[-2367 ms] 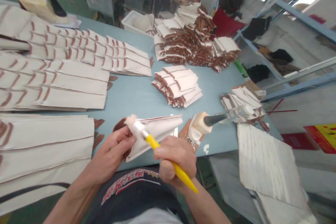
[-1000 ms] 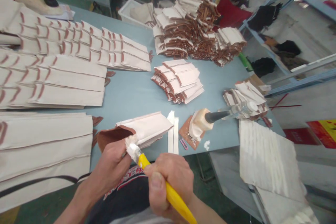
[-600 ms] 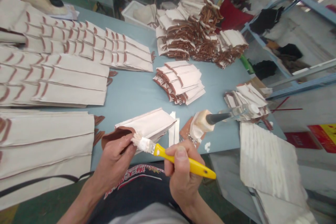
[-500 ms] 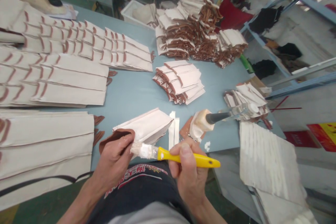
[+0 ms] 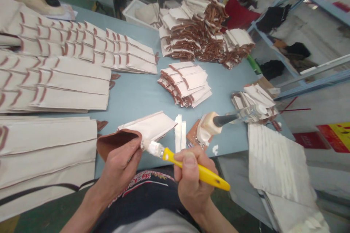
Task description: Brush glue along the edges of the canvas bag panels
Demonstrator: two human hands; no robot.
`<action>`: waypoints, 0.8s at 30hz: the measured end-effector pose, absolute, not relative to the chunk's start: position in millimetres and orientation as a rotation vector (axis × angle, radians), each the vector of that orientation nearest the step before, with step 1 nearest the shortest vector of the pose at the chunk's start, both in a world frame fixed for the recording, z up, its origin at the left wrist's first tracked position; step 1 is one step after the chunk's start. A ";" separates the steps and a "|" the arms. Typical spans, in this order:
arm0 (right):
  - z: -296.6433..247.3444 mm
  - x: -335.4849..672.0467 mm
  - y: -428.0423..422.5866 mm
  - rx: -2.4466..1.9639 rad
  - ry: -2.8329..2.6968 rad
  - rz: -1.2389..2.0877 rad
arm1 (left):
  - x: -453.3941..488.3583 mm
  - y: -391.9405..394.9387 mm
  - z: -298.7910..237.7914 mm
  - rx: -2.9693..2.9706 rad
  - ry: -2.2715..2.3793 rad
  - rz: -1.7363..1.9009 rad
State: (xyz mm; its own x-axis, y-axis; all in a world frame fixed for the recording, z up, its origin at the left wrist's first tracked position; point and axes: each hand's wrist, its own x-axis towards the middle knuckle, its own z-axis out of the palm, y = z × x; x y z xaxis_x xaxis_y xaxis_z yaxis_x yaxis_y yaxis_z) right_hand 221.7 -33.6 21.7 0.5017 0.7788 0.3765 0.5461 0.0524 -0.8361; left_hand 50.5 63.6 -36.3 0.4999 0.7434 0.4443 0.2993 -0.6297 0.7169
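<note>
My left hand (image 5: 121, 164) grips the brown end of a folded brown-and-white piece (image 5: 142, 131) at the table's front edge; the rest of the piece lies on the blue table (image 5: 139, 96). My right hand (image 5: 191, 182) is closed on a yellow-handled brush (image 5: 191, 167). Its white, glue-laden bristles (image 5: 151, 147) touch the piece right beside my left fingers. Two narrow white strips (image 5: 179, 136) lie just right of the piece.
A glue-caked second brush (image 5: 216, 123) rests on a brown scrap to the right. Rows of overlapped white pieces (image 5: 62, 69) fill the left side. Stacks of pieces (image 5: 187, 83) sit mid-table and at the back (image 5: 197, 29). White sheets (image 5: 276, 160) hang off the right corner.
The brush has swung from pointing up along the piece to lying nearly level, and its bristles now touch the brown end. My left hand has turned the brown end up and open.
</note>
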 end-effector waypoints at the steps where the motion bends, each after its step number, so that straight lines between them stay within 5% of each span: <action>1: 22.0 224.0 -32.2 -1.636 -1.140 0.237 | 50.7 63.0 -36.8 2.186 0.852 1.037; 11: 18.4 211.3 -34.2 -1.548 -1.149 0.308 | 49.2 63.2 -33.4 2.083 0.840 0.961; 24: 34.8 270.1 -1.5 -1.242 -1.263 0.572 | 53.4 88.4 3.0 1.105 0.879 0.388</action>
State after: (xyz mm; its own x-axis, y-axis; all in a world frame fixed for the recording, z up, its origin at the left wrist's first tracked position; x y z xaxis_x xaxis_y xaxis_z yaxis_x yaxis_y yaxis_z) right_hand 270.1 -1.5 34.8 0.2864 0.8767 0.3866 0.2879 0.3061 -0.9074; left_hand 53.4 88.4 3.0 0.6151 0.6686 -0.4178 0.1413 0.4279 0.8927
